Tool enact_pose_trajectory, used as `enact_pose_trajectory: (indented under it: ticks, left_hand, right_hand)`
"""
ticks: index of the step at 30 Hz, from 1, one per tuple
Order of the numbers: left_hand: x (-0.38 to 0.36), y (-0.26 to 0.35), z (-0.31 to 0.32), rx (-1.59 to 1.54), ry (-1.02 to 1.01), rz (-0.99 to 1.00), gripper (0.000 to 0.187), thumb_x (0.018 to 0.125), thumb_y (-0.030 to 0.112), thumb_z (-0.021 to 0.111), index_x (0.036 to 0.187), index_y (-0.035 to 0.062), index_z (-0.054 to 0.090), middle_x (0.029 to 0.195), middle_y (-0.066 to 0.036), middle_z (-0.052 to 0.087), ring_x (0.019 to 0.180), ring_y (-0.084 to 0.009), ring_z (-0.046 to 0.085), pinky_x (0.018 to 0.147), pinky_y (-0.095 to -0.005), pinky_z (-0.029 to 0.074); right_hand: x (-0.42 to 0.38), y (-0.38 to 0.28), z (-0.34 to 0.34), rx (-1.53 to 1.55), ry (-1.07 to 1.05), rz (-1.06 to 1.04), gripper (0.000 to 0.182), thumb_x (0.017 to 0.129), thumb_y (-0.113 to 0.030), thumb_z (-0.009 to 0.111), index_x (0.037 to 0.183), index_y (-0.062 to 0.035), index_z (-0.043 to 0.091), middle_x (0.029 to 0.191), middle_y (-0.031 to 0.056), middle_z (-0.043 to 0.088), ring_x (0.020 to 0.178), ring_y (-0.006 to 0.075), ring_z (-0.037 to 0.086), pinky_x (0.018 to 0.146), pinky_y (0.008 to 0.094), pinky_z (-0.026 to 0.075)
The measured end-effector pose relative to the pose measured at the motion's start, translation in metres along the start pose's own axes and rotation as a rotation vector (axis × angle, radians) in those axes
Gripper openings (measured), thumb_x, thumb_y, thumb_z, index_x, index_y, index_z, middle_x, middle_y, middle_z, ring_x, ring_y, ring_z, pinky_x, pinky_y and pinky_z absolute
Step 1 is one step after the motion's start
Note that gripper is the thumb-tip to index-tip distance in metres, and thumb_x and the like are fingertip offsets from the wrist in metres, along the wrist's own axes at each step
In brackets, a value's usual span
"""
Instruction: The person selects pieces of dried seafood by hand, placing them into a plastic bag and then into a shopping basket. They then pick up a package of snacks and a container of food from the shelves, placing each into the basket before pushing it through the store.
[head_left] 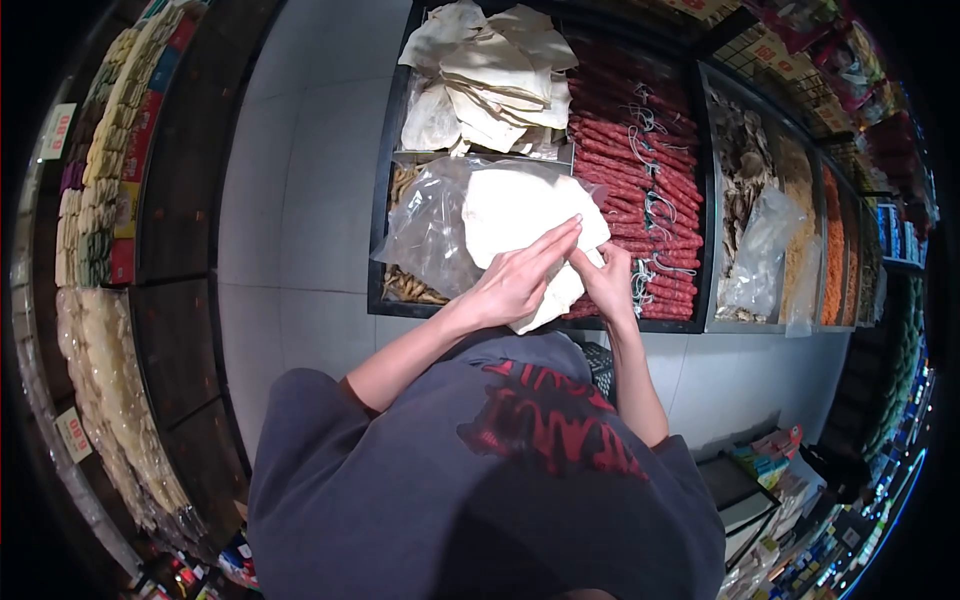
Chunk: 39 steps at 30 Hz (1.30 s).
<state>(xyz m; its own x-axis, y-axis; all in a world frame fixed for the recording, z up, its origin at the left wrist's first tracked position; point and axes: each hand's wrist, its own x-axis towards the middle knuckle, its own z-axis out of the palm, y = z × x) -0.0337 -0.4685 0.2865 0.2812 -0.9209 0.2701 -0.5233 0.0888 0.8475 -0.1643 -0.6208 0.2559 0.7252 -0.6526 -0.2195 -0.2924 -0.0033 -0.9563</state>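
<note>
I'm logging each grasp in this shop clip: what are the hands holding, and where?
Both hands, left and right, hold a pale flat dried sheet by its lower edge, half inside a clear plastic bag.

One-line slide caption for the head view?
Both hands, left hand and right hand, hold a pale sheet in a clear bag over bins.

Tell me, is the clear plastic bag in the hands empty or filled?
Filled. The clear plastic bag holds a pale flat piece, pressed by the left hand and right hand.
</note>
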Motion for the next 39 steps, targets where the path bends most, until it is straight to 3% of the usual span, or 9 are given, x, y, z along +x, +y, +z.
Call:
enact_pose_trajectory:
  ticks: [15,18,20,23,26,30,32,34,39]
  left_hand:
    - [-0.014,0.011,0.004,-0.298,-0.177,0.084,0.083,0.069,-0.012,0.045,0.15,0.0087,0.039,0.153,-0.015,0.04,0.137,-0.0334,0.045,0.107,-0.0375,0.044]
    - [-0.014,0.021,-0.012,-0.368,-0.154,0.045,0.08,0.072,-0.012,0.046,0.15,0.0073,0.04,0.154,-0.016,0.039,0.138,-0.0343,0.044,0.107,-0.0385,0.043]
    - [-0.013,0.022,-0.024,-0.323,-0.094,0.058,0.079,0.073,-0.011,0.047,0.15,0.0065,0.039,0.154,-0.017,0.039,0.139,-0.0343,0.043,0.106,-0.0379,0.042]
    - [-0.013,0.02,-0.044,-0.269,0.032,0.002,0.077,0.076,-0.01,0.049,0.151,0.0058,0.038,0.156,-0.015,0.036,0.122,-0.0218,0.054,0.081,-0.0266,0.048]
    - [-0.013,0.021,-0.065,-0.247,0.095,-0.04,0.076,0.078,-0.01,0.048,0.152,0.0064,0.038,0.158,-0.012,0.034,0.089,-0.008,0.054,0.061,-0.0192,0.042]
    - [-0.016,0.022,-0.077,-0.221,0.204,-0.183,0.082,0.071,-0.014,0.046,0.15,0.007,0.04,0.156,-0.013,0.038,0.108,-0.0126,0.058,0.059,-0.0205,0.043]
    - [-0.016,0.024,-0.075,-0.195,0.196,-0.246,0.084,0.07,-0.015,0.045,0.151,0.009,0.04,0.156,-0.013,0.038,0.096,-0.0111,0.059,0.059,-0.0209,0.044]
    - [-0.012,0.028,-0.07,-0.155,0.201,-0.244,0.086,0.069,-0.015,0.045,0.151,0.0105,0.041,0.156,-0.012,0.039,0.082,-0.0087,0.056,0.058,-0.0204,0.043]
    - [-0.005,0.032,-0.064,-0.116,0.218,-0.277,0.086,0.069,-0.015,0.046,0.151,0.0104,0.041,0.155,-0.012,0.039,0.067,-0.0058,0.049,0.055,-0.0198,0.042]
  right_hand:
    - [0.042,0.034,0.028,0.104,-0.093,0.23,0.028,0.089,-0.018,0.073,0.105,0.0039,0.067,0.091,0.005,0.068,0.079,0.0132,0.063,0.065,0.0276,0.052]
    - [0.042,0.05,0.048,0.284,-0.168,0.094,0.028,0.091,-0.022,0.071,0.106,0.0017,0.067,0.095,0.0043,0.067,0.085,0.0156,0.064,0.069,0.0297,0.053]
    - [0.048,0.089,0.059,0.712,-0.193,0.347,0.029,0.091,-0.023,0.068,0.11,-0.0008,0.067,0.102,0.0055,0.068,0.091,0.0169,0.064,0.073,0.0309,0.053]
    - [0.053,0.017,0.056,-0.392,-0.422,0.16,0.043,0.088,-0.029,0.064,0.121,-0.0012,0.063,0.112,0.0178,0.068,0.098,0.0295,0.067,0.082,0.0394,0.053]
    - [0.041,-0.052,0.042,-0.851,-0.46,-0.287,0.058,0.083,-0.038,0.07,0.119,0.0064,0.061,0.109,0.0257,0.068,0.105,0.0403,0.064,0.094,0.0447,0.049]
    - [0.086,-0.122,-0.013,0.029,-0.695,0.107,0.042,0.085,-0.035,0.072,0.102,0.0033,0.072,0.092,0.0173,0.073,0.085,0.0226,0.073,0.07,0.0321,0.058]
    - [0.164,-0.086,-0.025,0.08,-0.432,0.127,0.036,0.088,-0.03,0.071,0.104,0.002,0.073,0.092,0.0131,0.074,0.078,0.0136,0.072,0.062,0.0228,0.056]
    - [0.226,-0.047,0.008,-0.063,-0.005,-0.004,0.042,0.087,-0.035,0.071,0.108,0.0008,0.071,0.098,0.0163,0.073,0.091,0.0227,0.073,0.074,0.0319,0.059]
    - [0.311,0.003,0.069,-0.676,0.14,0.106,0.057,0.082,-0.049,0.07,0.113,-0.0015,0.069,0.113,0.02,0.07,0.106,0.0363,0.067,0.094,0.0425,0.052]
